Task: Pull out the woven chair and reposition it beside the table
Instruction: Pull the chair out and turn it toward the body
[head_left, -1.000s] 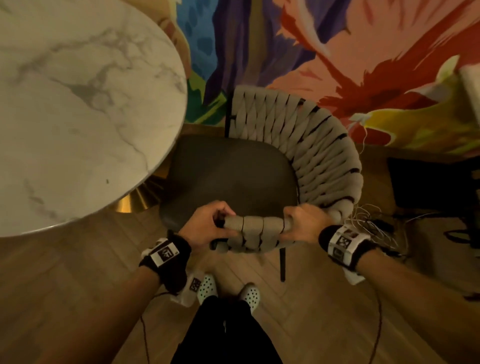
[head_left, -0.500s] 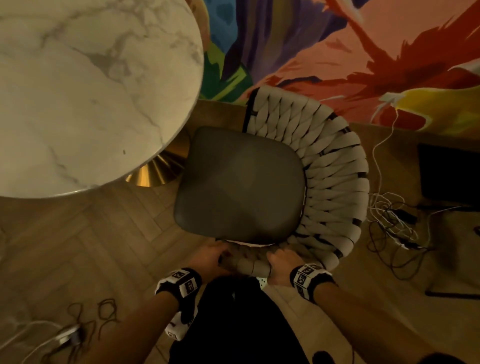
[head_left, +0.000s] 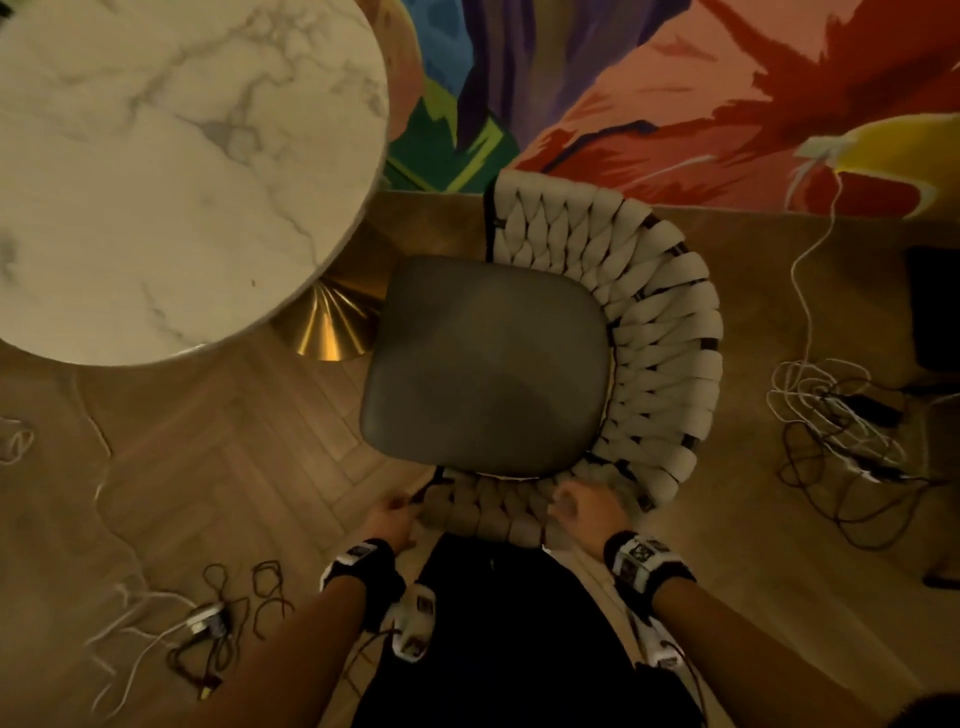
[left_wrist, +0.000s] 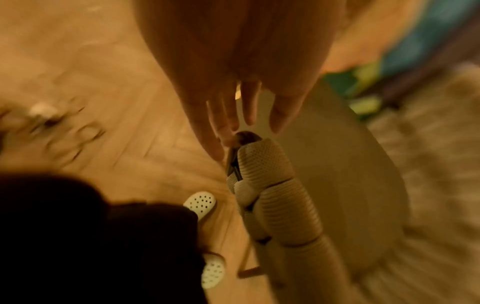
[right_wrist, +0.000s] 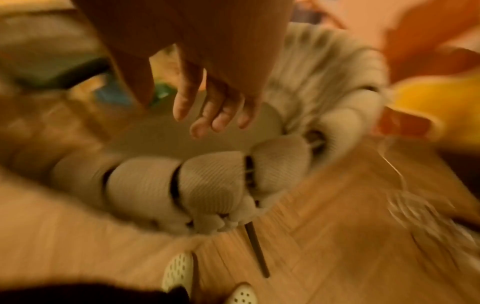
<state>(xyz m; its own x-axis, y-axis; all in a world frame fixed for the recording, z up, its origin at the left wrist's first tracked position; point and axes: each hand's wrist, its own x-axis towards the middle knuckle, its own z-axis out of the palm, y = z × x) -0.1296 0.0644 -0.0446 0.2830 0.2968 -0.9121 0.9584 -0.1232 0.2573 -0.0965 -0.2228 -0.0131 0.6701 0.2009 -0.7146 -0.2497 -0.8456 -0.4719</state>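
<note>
The woven chair (head_left: 665, 332) stands to the right of the round marble table (head_left: 156, 156), its grey seat (head_left: 488, 364) outside the tabletop's edge. Its beige woven back curves round the right and near sides. My left hand (head_left: 392, 512) is at the left end of the near rim. In the left wrist view its straight fingers (left_wrist: 223, 127) touch the dark frame tip of the rim (left_wrist: 280, 195). My right hand (head_left: 582, 509) hovers over the rim's right part. In the blurred right wrist view its loose fingers (right_wrist: 215, 115) hang just above the weave (right_wrist: 207, 179), holding nothing.
The table's gold base (head_left: 332, 327) sits close to the seat's left corner. Tangled cables (head_left: 841, 415) lie on the wood floor right of the chair, and more cables (head_left: 208, 623) lie at the lower left. A dark box (head_left: 935, 306) and a painted wall stand behind.
The chair has come out from under the table edge towards me. Both hands, which gripped the near rim, have loosened and now hold nothing.
</note>
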